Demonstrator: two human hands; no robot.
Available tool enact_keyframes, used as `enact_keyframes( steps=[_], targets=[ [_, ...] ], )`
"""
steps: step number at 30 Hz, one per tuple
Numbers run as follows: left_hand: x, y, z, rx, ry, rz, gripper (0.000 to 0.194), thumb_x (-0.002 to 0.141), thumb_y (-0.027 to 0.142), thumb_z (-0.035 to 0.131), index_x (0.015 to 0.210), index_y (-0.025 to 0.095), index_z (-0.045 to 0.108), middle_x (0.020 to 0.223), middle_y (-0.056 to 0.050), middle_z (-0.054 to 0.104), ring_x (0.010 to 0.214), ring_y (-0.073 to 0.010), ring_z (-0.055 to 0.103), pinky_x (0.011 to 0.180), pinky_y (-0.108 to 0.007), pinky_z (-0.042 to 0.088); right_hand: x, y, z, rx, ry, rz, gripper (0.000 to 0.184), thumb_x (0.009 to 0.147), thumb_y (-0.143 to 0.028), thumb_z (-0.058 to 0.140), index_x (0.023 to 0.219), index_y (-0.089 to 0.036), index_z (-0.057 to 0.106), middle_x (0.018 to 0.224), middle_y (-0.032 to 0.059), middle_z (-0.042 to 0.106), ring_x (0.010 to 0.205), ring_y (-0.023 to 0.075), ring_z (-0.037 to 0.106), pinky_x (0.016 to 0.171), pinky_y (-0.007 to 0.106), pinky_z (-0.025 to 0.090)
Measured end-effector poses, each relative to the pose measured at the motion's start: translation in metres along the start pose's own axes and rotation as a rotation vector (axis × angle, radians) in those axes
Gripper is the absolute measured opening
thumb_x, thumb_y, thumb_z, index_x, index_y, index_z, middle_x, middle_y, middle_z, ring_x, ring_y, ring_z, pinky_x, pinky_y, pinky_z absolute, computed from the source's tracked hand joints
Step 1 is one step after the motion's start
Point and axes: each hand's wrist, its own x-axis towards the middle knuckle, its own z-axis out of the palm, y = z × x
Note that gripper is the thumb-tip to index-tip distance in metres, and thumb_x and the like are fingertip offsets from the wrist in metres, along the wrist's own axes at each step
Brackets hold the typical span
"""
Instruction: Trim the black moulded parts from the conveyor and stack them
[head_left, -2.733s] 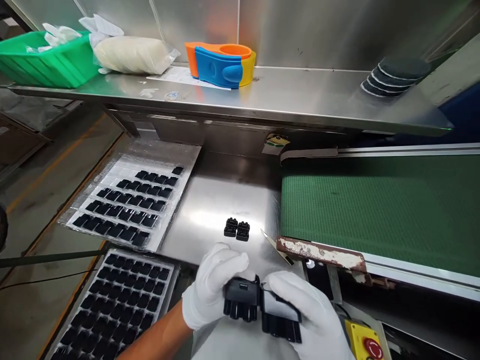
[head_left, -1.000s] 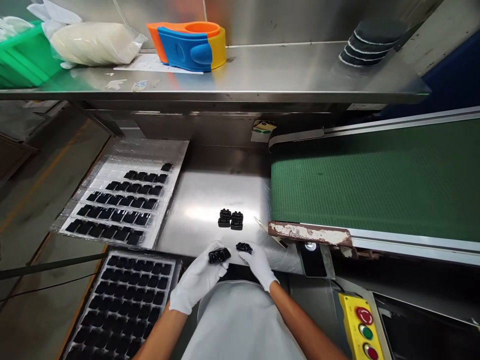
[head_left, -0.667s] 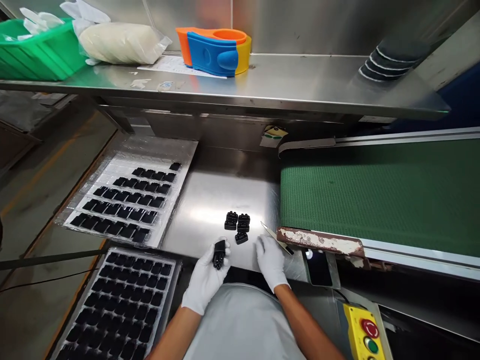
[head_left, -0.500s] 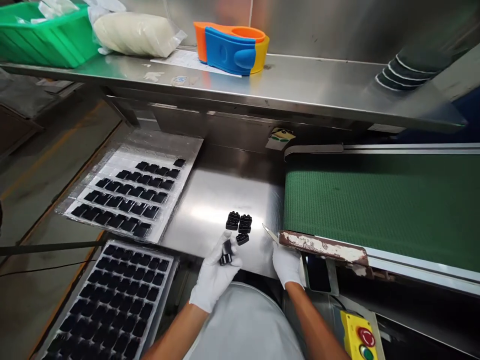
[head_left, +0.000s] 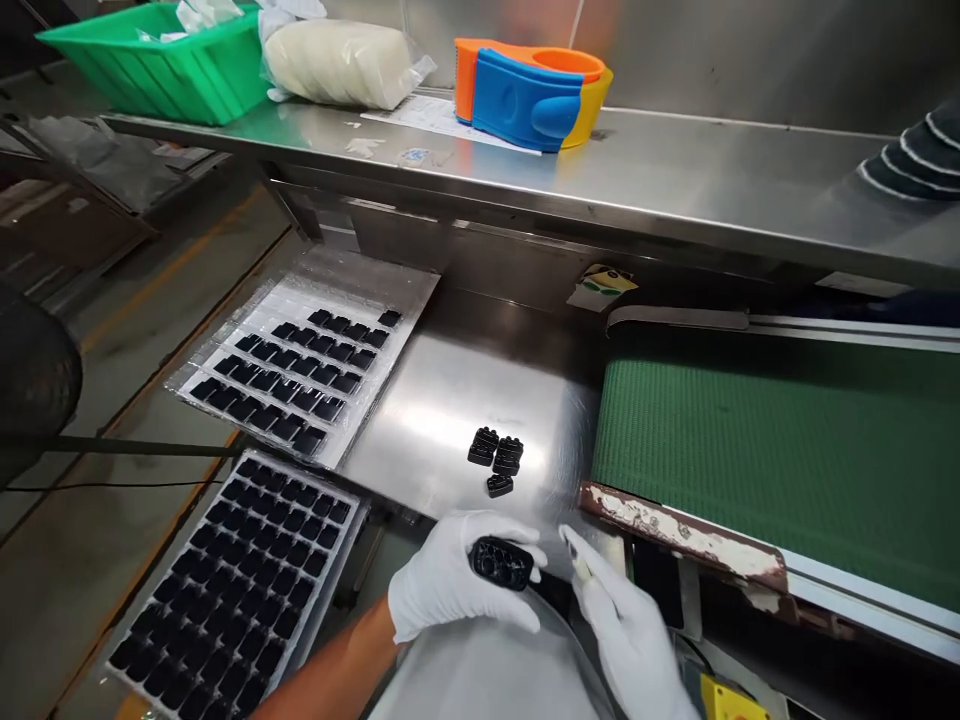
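My left hand (head_left: 457, 575), in a white glove, holds a small black plastic housing (head_left: 501, 563) between fingers and thumb, its face with rounded recesses turned up. Gloved as well, my right hand (head_left: 626, 620) is closed on a slim craft knife (head_left: 577, 558), seen nearly end-on just right of the housing and apart from it. Beyond my hands, small black ribbed parts (head_left: 496, 455) are gathered on the steel table (head_left: 420, 420). A single similar part (head_left: 499, 486) lies closest to me.
To the left, a tray (head_left: 337, 425) carries rows of black pieces; a fuller tray (head_left: 352, 500) sits lower. A green conveyor belt (head_left: 750, 440) flanks the right. Across the back, a steel shelf (head_left: 675, 170) bears a green bin (head_left: 172, 75), a bagged white stack (head_left: 341, 62) and a tape dispenser (head_left: 525, 100).
My left hand has moved right and turned the housing so its recessed face shows. My right hand has swung the knife inward, closer to the housing. The view has shifted left.
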Motion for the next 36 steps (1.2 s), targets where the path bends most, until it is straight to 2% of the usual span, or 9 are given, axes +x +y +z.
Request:
enact_keyframes(
  steps=[5,9,12,16,20,26,29,32,36],
  targets=[
    [0.001,0.003,-0.004,0.299,-0.081,0.136,0.048,0.048,0.031,0.094,0.090,0.018,0.075,0.092,-0.009,0.076,0.083,-0.0223,0.070,0.080,-0.033,0.056,0.011,-0.073,-0.057,-0.684,-0.139,-0.511,0.038,0.082,-0.023,0.063,0.118,-0.030,0.066,0.059,-0.0037,0.059,0.044,0.0142,0.053,0.043,0.028,0.034],
    [0.010,0.011,0.000,0.394,-0.129,0.192,0.048,0.048,0.032,0.094,0.089,0.019,0.075,0.090,-0.009,0.076,0.085,-0.0235,0.069,0.079,-0.033,0.055,0.021,-0.096,-0.066,-1.018,-0.256,-0.548,0.052,0.056,-0.010,0.068,0.103,-0.031,0.068,0.048,-0.0050,0.048,0.032,0.0149,0.038,0.041,0.032,0.007],
    [0.015,0.017,0.002,0.455,-0.190,0.187,0.048,0.050,0.033,0.093,0.092,0.020,0.074,0.089,-0.007,0.076,0.090,-0.0242,0.069,0.088,-0.037,0.053,0.022,-0.096,-0.062,-1.097,-0.295,-0.524,0.054,0.053,-0.013,0.069,0.104,-0.028,0.065,0.048,-0.0038,0.046,0.033,0.0136,0.033,0.042,0.033,0.002],
    [0.016,0.021,0.005,0.490,-0.241,0.074,0.046,0.056,0.034,0.090,0.097,0.023,0.073,0.086,-0.003,0.077,0.085,-0.0231,0.070,0.110,-0.047,0.038,0.022,-0.095,-0.063,-1.080,-0.310,-0.489,0.041,0.058,-0.017,0.069,0.099,-0.025,0.063,0.049,-0.0038,0.045,0.034,0.0110,0.031,0.042,0.033,0.005],
    [0.016,0.022,0.010,0.463,-0.182,-0.023,0.040,0.057,0.033,0.089,0.092,0.023,0.072,0.076,0.000,0.076,0.069,-0.0203,0.068,0.117,-0.052,0.026,0.025,-0.091,-0.062,-1.058,-0.275,-0.491,0.049,0.056,-0.012,0.069,0.102,-0.026,0.062,0.050,-0.0036,0.048,0.037,0.0129,0.041,0.045,0.032,0.005],
    [0.015,0.012,0.018,0.384,-0.007,0.005,0.045,0.051,0.037,0.092,0.088,0.021,0.072,0.074,0.001,0.075,0.073,-0.0210,0.068,0.116,-0.049,0.029,0.028,-0.079,-0.060,-0.987,-0.305,-0.461,0.043,0.077,-0.018,0.066,0.120,-0.023,0.061,0.058,-0.0019,0.056,0.042,0.0138,0.047,0.046,0.031,0.011],
    [0.013,-0.002,0.013,0.344,0.018,-0.080,0.046,0.047,0.034,0.094,0.086,0.020,0.074,0.084,-0.003,0.075,0.086,-0.0238,0.068,0.105,-0.044,0.042,0.025,-0.072,-0.064,-0.794,-0.411,-0.308,0.033,0.090,-0.029,0.058,0.123,-0.028,0.062,0.065,-0.0016,0.062,0.048,0.0146,0.053,0.046,0.027,0.026],
    [0.013,-0.028,-0.008,0.284,0.197,-0.218,0.044,0.053,0.027,0.091,0.093,0.019,0.074,0.100,-0.006,0.073,0.090,-0.0218,0.066,0.080,-0.032,0.052,0.019,-0.046,-0.051,-0.454,-0.444,-0.102,0.040,0.098,-0.036,0.045,0.136,-0.032,0.055,0.096,0.0034,0.074,0.082,0.0202,0.069,0.069,0.029,0.049],
    [0.016,-0.077,-0.051,0.078,0.402,-0.346,0.040,0.073,0.036,0.075,0.104,0.013,0.065,0.093,-0.008,0.069,0.065,-0.0129,0.060,0.048,-0.020,0.038,0.025,0.027,-0.003,-0.199,-0.229,0.229,0.046,0.101,-0.035,0.031,0.139,-0.022,0.054,0.130,0.0079,0.065,0.120,0.0216,0.061,0.101,0.033,0.047]
  ],
)
